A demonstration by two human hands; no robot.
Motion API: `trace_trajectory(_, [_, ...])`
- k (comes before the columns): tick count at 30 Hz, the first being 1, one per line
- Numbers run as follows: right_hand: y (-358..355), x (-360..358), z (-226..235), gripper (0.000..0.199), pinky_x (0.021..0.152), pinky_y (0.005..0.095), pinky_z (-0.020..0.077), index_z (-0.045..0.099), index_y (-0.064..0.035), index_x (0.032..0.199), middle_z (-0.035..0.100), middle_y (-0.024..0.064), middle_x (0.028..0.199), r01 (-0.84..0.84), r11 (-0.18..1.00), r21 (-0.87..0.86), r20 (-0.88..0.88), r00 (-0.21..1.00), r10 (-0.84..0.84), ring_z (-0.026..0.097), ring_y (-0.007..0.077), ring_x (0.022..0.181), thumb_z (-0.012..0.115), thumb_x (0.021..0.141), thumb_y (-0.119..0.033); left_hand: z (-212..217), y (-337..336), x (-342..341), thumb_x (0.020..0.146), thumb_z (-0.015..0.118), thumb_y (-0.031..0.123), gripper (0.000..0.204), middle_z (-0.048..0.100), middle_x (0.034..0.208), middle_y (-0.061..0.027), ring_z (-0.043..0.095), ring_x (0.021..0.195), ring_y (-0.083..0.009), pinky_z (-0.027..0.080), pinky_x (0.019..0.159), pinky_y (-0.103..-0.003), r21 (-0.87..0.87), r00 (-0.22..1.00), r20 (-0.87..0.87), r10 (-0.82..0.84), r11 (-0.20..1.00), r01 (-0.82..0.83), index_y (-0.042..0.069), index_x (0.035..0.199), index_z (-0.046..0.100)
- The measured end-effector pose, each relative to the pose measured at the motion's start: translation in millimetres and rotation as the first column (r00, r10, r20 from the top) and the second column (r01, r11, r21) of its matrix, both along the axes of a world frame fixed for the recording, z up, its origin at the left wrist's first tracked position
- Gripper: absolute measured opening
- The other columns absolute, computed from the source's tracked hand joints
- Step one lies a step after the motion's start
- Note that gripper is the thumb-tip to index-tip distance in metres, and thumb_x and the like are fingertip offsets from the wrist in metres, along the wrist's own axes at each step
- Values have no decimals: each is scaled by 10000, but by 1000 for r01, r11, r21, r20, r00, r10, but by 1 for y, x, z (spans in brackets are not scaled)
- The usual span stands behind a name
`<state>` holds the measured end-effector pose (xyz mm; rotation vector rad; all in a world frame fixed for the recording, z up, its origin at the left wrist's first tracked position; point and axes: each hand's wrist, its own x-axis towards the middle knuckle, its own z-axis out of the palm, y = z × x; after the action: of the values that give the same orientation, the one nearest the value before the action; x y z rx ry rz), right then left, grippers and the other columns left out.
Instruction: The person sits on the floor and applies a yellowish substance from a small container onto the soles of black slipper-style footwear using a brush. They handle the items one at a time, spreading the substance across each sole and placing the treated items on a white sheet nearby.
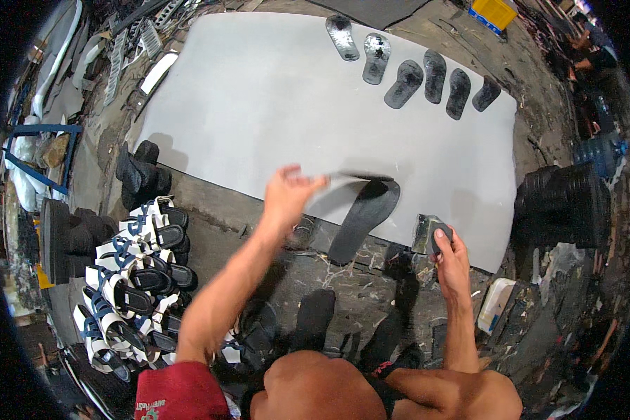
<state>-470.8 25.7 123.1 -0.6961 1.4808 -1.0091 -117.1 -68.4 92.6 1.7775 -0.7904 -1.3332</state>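
Observation:
My left hand point(287, 199) is over the near part of a pale grey sheet point(245, 119). Its thumb and fingers pinch the end of a thin dark flat piece point(367, 175), seen nearly edge-on and blurred by motion. Just below that piece, a black shoe sole point(364, 224) extends past the sheet's near edge. My right hand point(452, 262) is by the same edge, further right, closed round a small dark rounded piece point(439, 239) with the thumb on top. A small dark, smeared square point(423, 232) lies beside it.
Several glossy black soles point(404, 84) lie along the sheet's far right edge. White and navy sandals point(140, 280) are heaped at left, near dark stacked soles point(143, 171). More dark stacks point(561, 206) stand at right. A yellow crate point(493, 12) is at the back; another person point(595, 49) is far right.

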Motion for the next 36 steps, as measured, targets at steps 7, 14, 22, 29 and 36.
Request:
trace_trajectory(7, [-7,8,-24,445,950,302,544,700,-19,1401,763,11,1196,-187,982,30,-111,976,189,666,103,1048,687,1139,-378,68,-252,52,677,1031,454,572,640,741,-77,557,586,-198,434,516,-408,-305,913,360,193,949,-81,13,689,667])
trace_trajectory(14, [-35,37,-24,391,937,315,551,710,-11,1368,774,21,1130,-220,975,32,-40,974,222,668,113,1012,686,1146,-333,54,-336,50,621,1082,591,1281,688,1456,-324,680,1361,-383,552,1161,-477,-304,776,612,154,951,51,-152,1525,561])
trace_trajectory(22, [-67,44,-46,382,937,317,544,719,15,1341,774,41,1098,-173,985,-10,-150,974,169,665,121,1020,709,1129,-303,-103,-143,21,914,898,463,764,714,1363,-267,719,1148,-388,587,994,-480,-255,834,550,-47,941,222,-55,1425,665])
trace_trajectory(29, [-72,59,-40,357,1001,380,554,742,-31,1399,790,111,1210,-272,943,-194,-481,864,150,701,223,1107,737,1084,-200,-64,135,-79,738,1033,299,1036,551,1388,-243,537,1307,-446,469,1141,-542,-177,729,653,-207,894,412,-7,1574,502])
trace_trajectory(36, [-36,54,-107,672,1114,522,541,679,-189,1558,680,136,1522,-777,613,-144,-976,214,42,629,410,1329,773,906,-57,-106,154,-91,744,1025,183,892,585,1192,-202,598,1097,-373,536,988,-497,-248,795,576,-191,886,392,-31,1506,613])
